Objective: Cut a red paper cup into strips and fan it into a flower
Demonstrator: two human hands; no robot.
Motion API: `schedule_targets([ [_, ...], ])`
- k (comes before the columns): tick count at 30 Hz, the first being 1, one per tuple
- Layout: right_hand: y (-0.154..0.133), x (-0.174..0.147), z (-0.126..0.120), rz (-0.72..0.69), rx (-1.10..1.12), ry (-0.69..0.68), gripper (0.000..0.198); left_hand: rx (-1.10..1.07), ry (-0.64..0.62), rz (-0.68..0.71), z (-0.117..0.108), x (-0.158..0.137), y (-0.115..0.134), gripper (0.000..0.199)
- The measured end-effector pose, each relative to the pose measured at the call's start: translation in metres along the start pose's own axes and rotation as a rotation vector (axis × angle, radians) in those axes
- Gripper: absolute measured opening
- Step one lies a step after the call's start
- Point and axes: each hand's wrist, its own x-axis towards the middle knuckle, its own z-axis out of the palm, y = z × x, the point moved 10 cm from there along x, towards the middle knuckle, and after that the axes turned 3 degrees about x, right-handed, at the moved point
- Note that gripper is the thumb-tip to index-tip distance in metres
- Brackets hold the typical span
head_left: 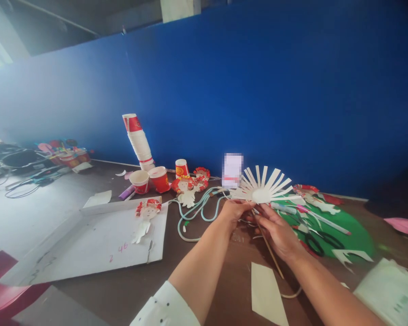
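Both hands hold up a white paper cup cut into strips [261,195], its strips spread like a fan around a round base. My left hand [237,212] is closed at the lower left edge of the cut cup. My right hand [276,230] is closed just under the base, with its fingers beside a thin wooden stick [271,254]. The stick slants down from the base between my hands; its upper end is hidden. Below lies a pale paper piece [268,292]. Scissors [313,242] and a pink-capped marker [326,221] lie right of my right hand.
A leaning cup stack [141,142], red-and-white cups [159,179] and paper figures [187,192] stand left of my hands. A pale cable [190,219] loops beside a white board [88,246]. At right are a green disc [357,231] and a plastic packet [391,292]. A blue partition [258,90] rises behind.
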Motion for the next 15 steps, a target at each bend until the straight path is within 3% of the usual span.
schedule_targets([
  [15, 0.0034, 0.0022, 0.0038, -0.037, -0.018, 0.029, 0.049, -0.11, 0.032, 0.115, 0.0002, 0.0075, 0.0044, 0.042],
])
